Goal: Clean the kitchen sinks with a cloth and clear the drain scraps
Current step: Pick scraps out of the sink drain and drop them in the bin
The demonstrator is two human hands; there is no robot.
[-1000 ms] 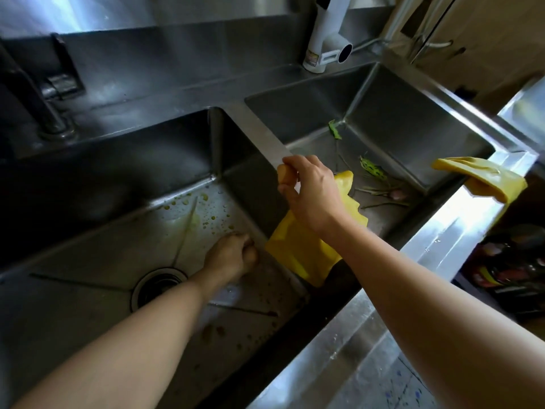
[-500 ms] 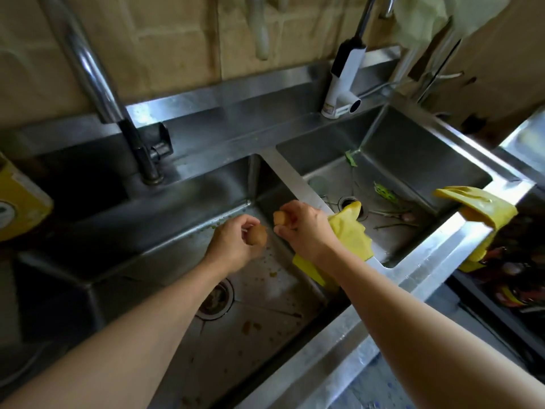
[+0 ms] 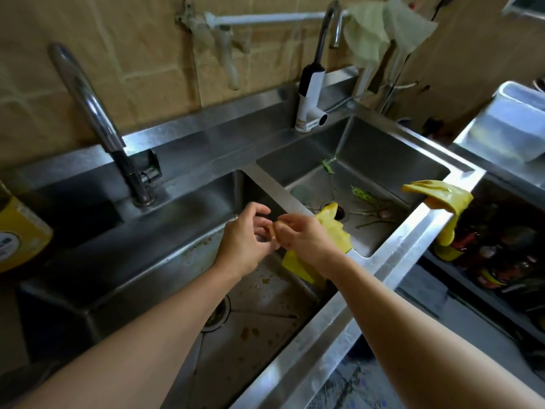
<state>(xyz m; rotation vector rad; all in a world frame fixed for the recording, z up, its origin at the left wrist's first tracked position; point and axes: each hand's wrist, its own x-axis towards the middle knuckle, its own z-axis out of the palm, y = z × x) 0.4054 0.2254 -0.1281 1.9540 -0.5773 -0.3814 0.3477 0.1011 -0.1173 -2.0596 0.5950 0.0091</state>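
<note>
Tan eggshell scraps (image 3: 274, 230) sit pinched between the two hands: the left hand (image 3: 246, 239) and right hand (image 3: 303, 239) meet fingertip to fingertip above the left sink (image 3: 177, 261). Just under the right hand a yellow glove (image 3: 333, 231) drapes over the divider; beyond it, green scraps (image 3: 361, 193) lie in the right sink (image 3: 383, 152).

Dim, soft daylight; glare streaks the steel sink rim (image 3: 392, 255) right of the fingers; wide-angle edges bend, blur.
</note>
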